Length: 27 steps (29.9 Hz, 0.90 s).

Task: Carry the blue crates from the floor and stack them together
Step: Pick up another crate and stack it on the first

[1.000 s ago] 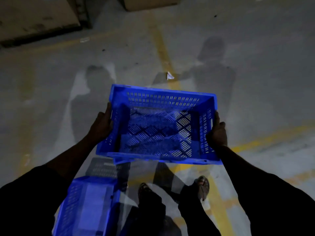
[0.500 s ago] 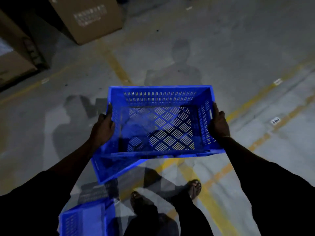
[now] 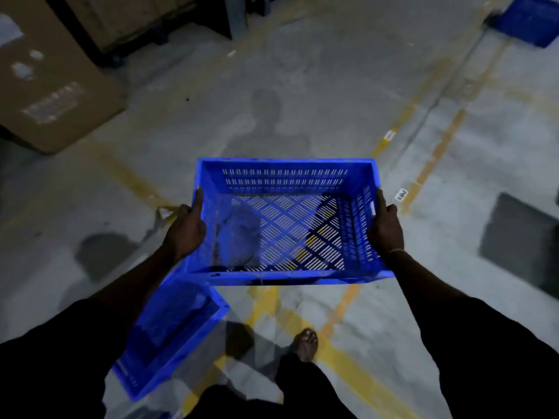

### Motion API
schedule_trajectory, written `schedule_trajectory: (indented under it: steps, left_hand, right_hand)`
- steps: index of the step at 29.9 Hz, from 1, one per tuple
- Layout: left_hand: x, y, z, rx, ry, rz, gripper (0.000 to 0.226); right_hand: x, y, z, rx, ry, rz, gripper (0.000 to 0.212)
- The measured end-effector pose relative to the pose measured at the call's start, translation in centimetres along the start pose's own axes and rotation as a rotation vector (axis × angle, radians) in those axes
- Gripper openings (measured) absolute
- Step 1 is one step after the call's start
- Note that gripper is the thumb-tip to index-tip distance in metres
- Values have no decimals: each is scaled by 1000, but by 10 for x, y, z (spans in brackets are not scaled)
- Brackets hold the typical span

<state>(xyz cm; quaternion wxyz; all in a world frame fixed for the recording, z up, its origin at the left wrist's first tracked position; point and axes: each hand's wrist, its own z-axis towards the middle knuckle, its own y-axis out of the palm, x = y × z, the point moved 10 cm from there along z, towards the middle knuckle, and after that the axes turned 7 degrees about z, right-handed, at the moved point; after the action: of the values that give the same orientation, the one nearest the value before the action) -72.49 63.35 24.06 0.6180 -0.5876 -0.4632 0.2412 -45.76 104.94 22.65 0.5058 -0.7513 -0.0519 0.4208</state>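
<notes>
I hold an empty blue slatted crate (image 3: pixel 284 182) level in front of me, above the floor. My left hand (image 3: pixel 186 228) grips its left wall and my right hand (image 3: pixel 384 228) grips its right wall at the handle slot. A second blue crate (image 3: pixel 169 337) lies on the floor below and to the left, partly hidden by my left arm and the held crate. Another blue crate (image 3: pixel 529 22) sits far off at the top right corner.
A large cardboard box (image 3: pixel 51 95) stands at the left, with more boxes on a dark rack (image 3: pixel 136 22) behind it. Yellow lines (image 3: pixel 435 152) cross the grey concrete floor. A dark square patch (image 3: pixel 517 246) lies at the right. My foot (image 3: pixel 305 343) shows below the crate.
The view has swung to the right across the floor with the crate held steady. The cardboard box has slid left, and the far blue crate has come into sight at the top right.
</notes>
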Motion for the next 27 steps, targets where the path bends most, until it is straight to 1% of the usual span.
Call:
schedule_trajectory:
  steps: [2,5,8,12,20,27]
  left_hand:
    - [44,0,17,40,88,6,86]
    - [96,10,44,30,174,49,84]
    - [148,21,78,-23,207,59,83]
    - [211,40,136,-81,294,6,83]
    - [343,80,285,-123,477,-6,82]
    - [466,90,410,-156,599,57,81]
  right_hand:
    - [25,-28,4,33,46,-6,84]
    - [60,-64,12,69,104,-9,86]
    - [94,-98,25,107,175,10,84]
    - [133,-138,50,160,258,35,83]
    - [199,-191,148,275,362,46,81]
    - [241,-240,236,381,468,86,79]
